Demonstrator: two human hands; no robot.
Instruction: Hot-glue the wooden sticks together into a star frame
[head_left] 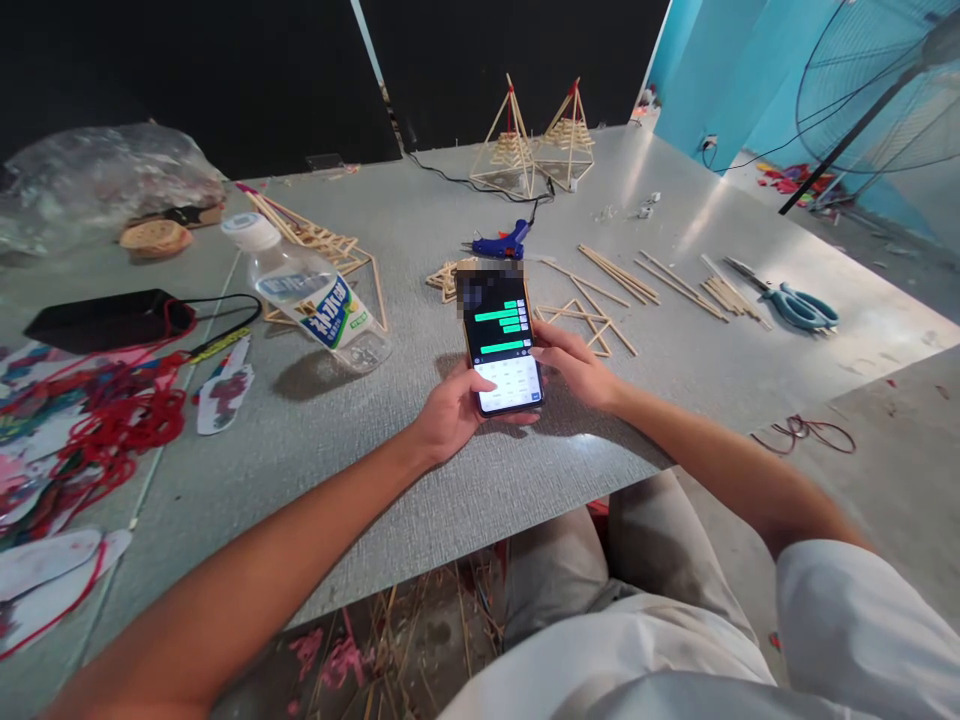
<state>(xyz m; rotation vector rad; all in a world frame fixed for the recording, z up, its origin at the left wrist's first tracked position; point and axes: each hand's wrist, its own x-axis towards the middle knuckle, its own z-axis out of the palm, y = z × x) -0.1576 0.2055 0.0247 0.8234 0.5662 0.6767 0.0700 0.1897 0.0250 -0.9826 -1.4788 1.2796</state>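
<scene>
While both hands grip it, a black smartphone with a lit screen (501,343) stands tilted above the near edge of the grey textured desk (420,470).
Left hand (450,412) closes around its lower left side; right hand (577,365) closes on its right edge, beside thin wooden sticks (600,325).

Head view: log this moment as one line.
left hand: holds phone | right hand: holds phone | beside: bottle, glue gun, sticks
</scene>
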